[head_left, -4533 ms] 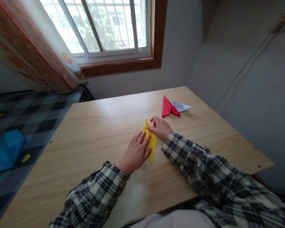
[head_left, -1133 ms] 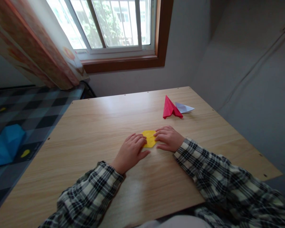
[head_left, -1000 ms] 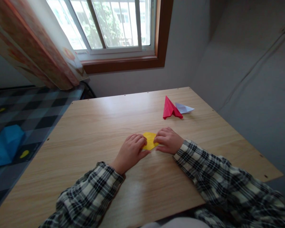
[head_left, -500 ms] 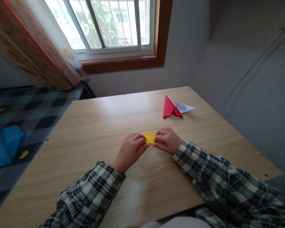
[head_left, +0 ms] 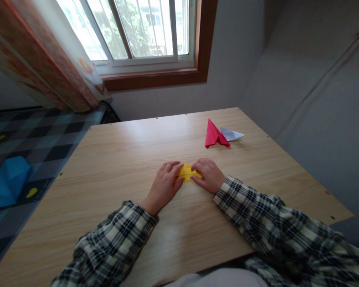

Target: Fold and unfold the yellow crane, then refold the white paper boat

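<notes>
A small piece of folded yellow paper [head_left: 186, 172] lies on the wooden table [head_left: 113, 159], with a crease line running across its middle. My left hand [head_left: 166, 179] has its thumb and fingers closed on the paper's left end. On the right end, the thumb and fingers of my right hand [head_left: 208, 174] grip it in the same way. Both ends of the paper are partly hidden under the fingers.
Beyond my right hand lie a red folded paper plane [head_left: 214, 135] and a white folded paper [head_left: 231, 134] touching it. Blue folded paper [head_left: 8, 181] rests on a checked cloth [head_left: 54, 137] at the left. A window and curtain [head_left: 48, 52] are behind.
The yellow paper has gone from tilted up between my fingers to flatter on the table, showing its crease. Both hands have shifted slightly, fingers a little more spread over it.
</notes>
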A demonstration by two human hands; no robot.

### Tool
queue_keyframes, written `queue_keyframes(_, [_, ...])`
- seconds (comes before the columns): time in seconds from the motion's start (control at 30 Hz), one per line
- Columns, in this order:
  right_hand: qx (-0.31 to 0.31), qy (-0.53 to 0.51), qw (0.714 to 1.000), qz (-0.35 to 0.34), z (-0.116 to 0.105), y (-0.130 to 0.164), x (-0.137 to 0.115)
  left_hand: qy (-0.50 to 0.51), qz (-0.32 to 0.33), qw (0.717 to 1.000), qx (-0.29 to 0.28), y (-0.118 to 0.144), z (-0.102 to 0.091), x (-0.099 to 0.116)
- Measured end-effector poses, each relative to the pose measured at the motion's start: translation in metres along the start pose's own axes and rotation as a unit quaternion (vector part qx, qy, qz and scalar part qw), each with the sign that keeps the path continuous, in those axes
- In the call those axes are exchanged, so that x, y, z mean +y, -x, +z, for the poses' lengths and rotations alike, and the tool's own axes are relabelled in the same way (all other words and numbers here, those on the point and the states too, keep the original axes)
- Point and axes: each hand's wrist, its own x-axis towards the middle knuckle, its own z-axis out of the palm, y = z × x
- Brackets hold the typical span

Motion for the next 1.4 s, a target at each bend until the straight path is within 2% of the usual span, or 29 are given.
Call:
queue_keyframes(0.3, [-0.037, 0.016, 0.999, 0.019, -0.003, -0.002, -0.003, -0.068, -0.008, 0.997, -0.031, 0.003, 0.014, -0.011])
queue_keyframes(0.63, [-0.028, 0.0, 0.999, 0.022, -0.009, -0.003, -0.006, -0.032, -0.005, 0.999, -0.015, 0.002, 0.009, -0.007])
queue_keyframes(0.83, [-0.022, 0.008, 1.0, -0.011, -0.012, 0.001, -0.001, 0.007, 0.011, 1.0, -0.018, 0.004, 0.0, -0.002])
queue_keyframes(1.13, [-0.034, 0.021, 0.996, -0.075, -0.012, 0.005, 0.006, -0.019, 0.078, 0.996, -0.043, 0.006, -0.006, 0.003])
queue_keyframes(1.4, [-0.022, 0.03, 0.995, -0.09, -0.011, 0.004, 0.007, 0.028, 0.048, 0.997, -0.044, 0.008, 0.0, 0.003])
